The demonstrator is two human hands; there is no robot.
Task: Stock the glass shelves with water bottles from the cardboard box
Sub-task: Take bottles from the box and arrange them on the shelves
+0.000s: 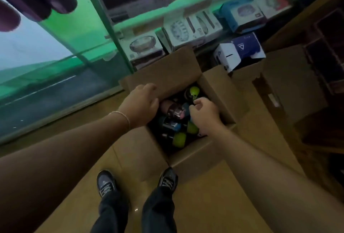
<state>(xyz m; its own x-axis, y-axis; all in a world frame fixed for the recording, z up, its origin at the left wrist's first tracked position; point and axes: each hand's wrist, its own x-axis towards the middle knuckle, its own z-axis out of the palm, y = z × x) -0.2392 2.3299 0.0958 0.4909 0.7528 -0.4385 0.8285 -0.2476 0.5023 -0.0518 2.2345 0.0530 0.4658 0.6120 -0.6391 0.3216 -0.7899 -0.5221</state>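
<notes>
Over the open cardboard box (214,91) on the floor, my left hand (139,105) rests curled on its left flap, holding no bottle. My right hand (204,114) reaches in, fingers bent above the jumbled water bottles (178,137); I cannot tell whether it grips one.

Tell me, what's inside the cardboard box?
Inside the cardboard box lie jumbled water bottles, yellow-green, blue and brownish. Both hands cover part of the pile, and anything underneath is hidden.

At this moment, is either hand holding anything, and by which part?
The left hand grips the cardboard box by the edge of its far-left flap. The right hand reaches among the bottles, fingers curled; whether it grips one cannot be told.
</notes>
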